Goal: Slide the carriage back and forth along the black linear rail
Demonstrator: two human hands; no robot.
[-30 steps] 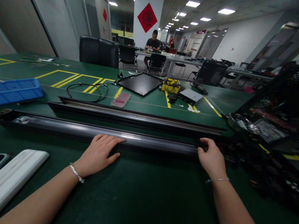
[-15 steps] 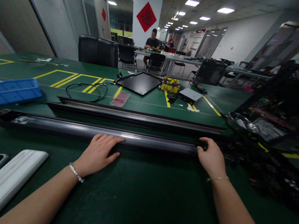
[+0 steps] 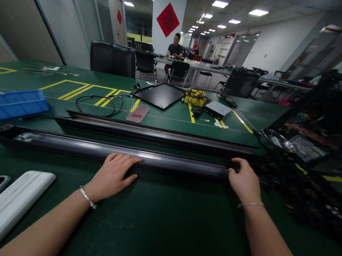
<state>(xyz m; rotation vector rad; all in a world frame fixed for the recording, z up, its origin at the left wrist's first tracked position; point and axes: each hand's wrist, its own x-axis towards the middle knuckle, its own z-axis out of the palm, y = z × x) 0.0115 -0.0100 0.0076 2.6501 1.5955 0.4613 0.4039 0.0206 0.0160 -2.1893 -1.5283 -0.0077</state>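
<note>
Black nearer channel, long axis left to right: under left hand, fingers flat, clasping nothing; by right hand, fingers half-curled, hold impossible to tell.

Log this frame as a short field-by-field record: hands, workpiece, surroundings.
Left hand: laid on the near dark rail, around mid-length
Right hand: curled at the near dark rail, toward its right end; grip unclear
Behind: second dark rail
Left side: blue bin, white bar
Far side: black panel, grey box
Surface: green table
</note>
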